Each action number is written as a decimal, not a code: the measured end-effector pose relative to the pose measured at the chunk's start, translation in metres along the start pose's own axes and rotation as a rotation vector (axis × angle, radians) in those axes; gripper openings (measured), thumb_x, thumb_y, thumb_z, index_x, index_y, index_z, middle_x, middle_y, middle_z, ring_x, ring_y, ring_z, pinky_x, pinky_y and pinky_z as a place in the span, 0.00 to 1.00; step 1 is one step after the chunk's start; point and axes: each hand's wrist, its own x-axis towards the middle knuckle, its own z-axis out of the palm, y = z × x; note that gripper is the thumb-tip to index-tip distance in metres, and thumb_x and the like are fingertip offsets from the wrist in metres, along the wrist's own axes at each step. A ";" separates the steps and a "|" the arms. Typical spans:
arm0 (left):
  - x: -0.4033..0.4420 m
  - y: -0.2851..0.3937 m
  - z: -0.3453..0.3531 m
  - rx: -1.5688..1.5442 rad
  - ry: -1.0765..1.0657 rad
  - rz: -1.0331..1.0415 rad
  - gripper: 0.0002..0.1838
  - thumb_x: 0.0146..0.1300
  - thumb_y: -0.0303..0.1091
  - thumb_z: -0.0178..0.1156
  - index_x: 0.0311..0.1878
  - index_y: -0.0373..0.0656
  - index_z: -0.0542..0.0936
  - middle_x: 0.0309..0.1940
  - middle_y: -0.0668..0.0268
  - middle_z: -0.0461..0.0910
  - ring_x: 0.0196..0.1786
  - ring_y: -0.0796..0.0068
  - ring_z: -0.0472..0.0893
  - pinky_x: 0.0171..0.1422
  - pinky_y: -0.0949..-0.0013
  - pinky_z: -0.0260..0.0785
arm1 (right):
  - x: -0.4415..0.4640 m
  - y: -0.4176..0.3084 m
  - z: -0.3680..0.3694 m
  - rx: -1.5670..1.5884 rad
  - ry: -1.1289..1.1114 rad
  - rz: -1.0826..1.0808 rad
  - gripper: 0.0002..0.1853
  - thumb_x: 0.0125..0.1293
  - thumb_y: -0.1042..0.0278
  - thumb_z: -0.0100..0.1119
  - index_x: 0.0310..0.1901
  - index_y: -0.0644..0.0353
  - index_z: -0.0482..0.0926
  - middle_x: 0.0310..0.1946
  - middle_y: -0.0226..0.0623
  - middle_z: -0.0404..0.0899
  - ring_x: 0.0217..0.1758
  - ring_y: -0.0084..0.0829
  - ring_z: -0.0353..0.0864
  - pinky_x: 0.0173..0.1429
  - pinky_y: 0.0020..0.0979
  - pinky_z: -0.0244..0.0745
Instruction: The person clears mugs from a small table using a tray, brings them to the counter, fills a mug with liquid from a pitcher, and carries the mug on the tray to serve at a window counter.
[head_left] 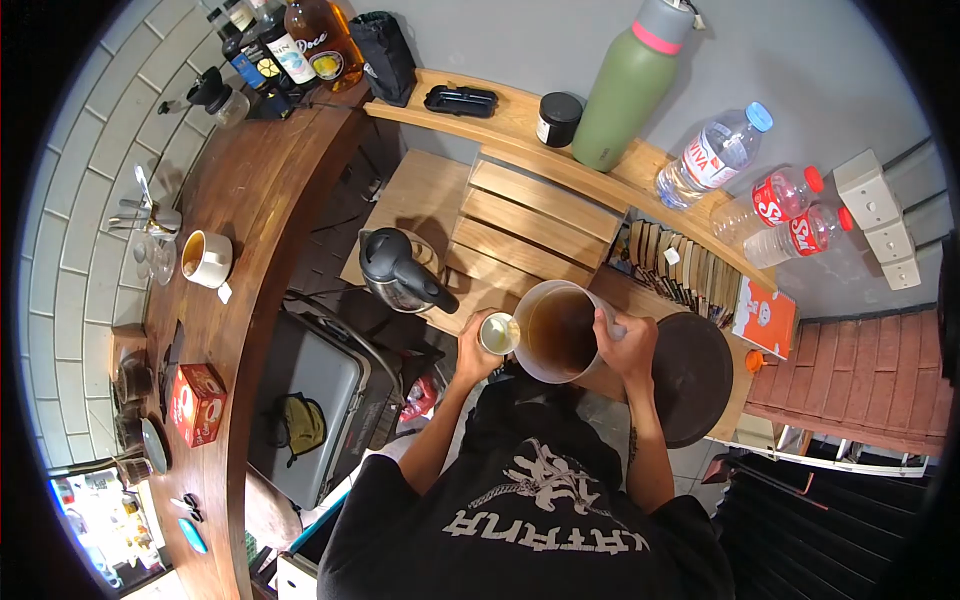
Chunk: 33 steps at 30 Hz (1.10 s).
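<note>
In the middle of the head view, my right hand [628, 348] is closed around the handle of a translucent pitcher [529, 304]. Brown liquid [562, 328] fills part of it. My left hand [474, 352] is wrapped around a small cup [499, 334], whose inside looks pale and slightly wet. The cup's rim is right beside the pitcher's left edge; from above I cannot tell whether they touch. A black-topped electric kettle [398, 262] stands just beyond my left hand, its handle pointing toward the cup.
A slatted wooden surface [535, 215] lies ahead, with a shelf of bottles [710, 155] behind it. A round dark stool top [688, 380] is at right. On the left, a curved wooden counter [270, 175] holds a white mug [207, 260] and a red box [197, 405].
</note>
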 end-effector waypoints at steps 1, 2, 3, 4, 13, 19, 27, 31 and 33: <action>0.000 -0.001 -0.001 0.001 0.000 -0.001 0.32 0.34 0.21 0.72 0.50 0.38 0.77 0.44 0.54 0.80 0.49 0.52 0.80 0.56 0.60 0.71 | -0.001 0.001 0.003 0.000 0.004 -0.003 0.26 0.55 0.58 0.70 0.10 0.63 0.70 0.08 0.48 0.61 0.12 0.49 0.61 0.20 0.41 0.56; -0.001 -0.002 -0.003 0.042 -0.004 0.029 0.32 0.34 0.21 0.70 0.51 0.38 0.77 0.45 0.54 0.80 0.50 0.53 0.80 0.57 0.60 0.71 | -0.002 0.000 0.005 0.000 0.007 -0.005 0.25 0.55 0.59 0.70 0.09 0.63 0.70 0.08 0.48 0.61 0.12 0.49 0.61 0.20 0.41 0.57; -0.001 -0.002 -0.005 0.084 -0.010 0.059 0.32 0.34 0.21 0.68 0.52 0.38 0.77 0.46 0.53 0.80 0.52 0.54 0.79 0.58 0.61 0.70 | -0.002 -0.001 0.007 0.001 0.006 -0.005 0.25 0.55 0.59 0.70 0.09 0.63 0.70 0.08 0.48 0.61 0.12 0.49 0.61 0.20 0.41 0.57; -0.002 -0.003 -0.005 0.084 -0.010 0.058 0.32 0.34 0.21 0.68 0.52 0.38 0.77 0.46 0.53 0.80 0.52 0.54 0.79 0.58 0.61 0.70 | -0.002 -0.003 0.008 -0.028 0.041 -0.063 0.26 0.54 0.59 0.70 0.09 0.63 0.69 0.08 0.48 0.62 0.11 0.49 0.61 0.20 0.42 0.57; -0.005 -0.017 -0.008 0.117 0.019 0.089 0.29 0.36 0.21 0.67 0.49 0.37 0.77 0.46 0.53 0.79 0.50 0.52 0.79 0.58 0.61 0.70 | -0.008 -0.012 0.017 -0.100 0.033 -0.093 0.25 0.54 0.58 0.70 0.09 0.62 0.70 0.08 0.50 0.65 0.12 0.52 0.66 0.20 0.44 0.61; -0.006 -0.014 -0.009 0.057 0.021 0.035 0.28 0.37 0.21 0.67 0.49 0.36 0.77 0.46 0.54 0.79 0.51 0.55 0.80 0.57 0.63 0.71 | -0.008 -0.021 0.017 -0.107 0.040 -0.103 0.24 0.54 0.59 0.70 0.09 0.61 0.70 0.08 0.50 0.66 0.12 0.53 0.66 0.20 0.44 0.62; -0.006 -0.022 -0.004 -0.038 0.033 -0.036 0.30 0.35 0.22 0.72 0.48 0.37 0.78 0.46 0.55 0.80 0.49 0.56 0.80 0.55 0.62 0.72 | -0.007 -0.021 0.017 -0.094 0.064 -0.100 0.25 0.55 0.57 0.70 0.09 0.62 0.70 0.09 0.50 0.65 0.12 0.52 0.65 0.19 0.43 0.60; -0.006 -0.030 -0.002 -0.069 0.037 -0.057 0.30 0.35 0.22 0.72 0.49 0.37 0.78 0.45 0.55 0.80 0.48 0.56 0.81 0.55 0.62 0.72 | -0.008 -0.019 0.019 -0.114 0.064 -0.098 0.26 0.55 0.56 0.69 0.09 0.61 0.69 0.08 0.49 0.64 0.12 0.52 0.64 0.18 0.43 0.60; -0.006 -0.033 -0.001 -0.086 0.047 -0.063 0.31 0.34 0.22 0.72 0.49 0.36 0.78 0.45 0.56 0.80 0.48 0.58 0.81 0.55 0.63 0.72 | -0.008 -0.019 0.019 -0.128 0.075 -0.112 0.26 0.55 0.56 0.69 0.08 0.61 0.69 0.08 0.49 0.64 0.11 0.51 0.64 0.18 0.43 0.60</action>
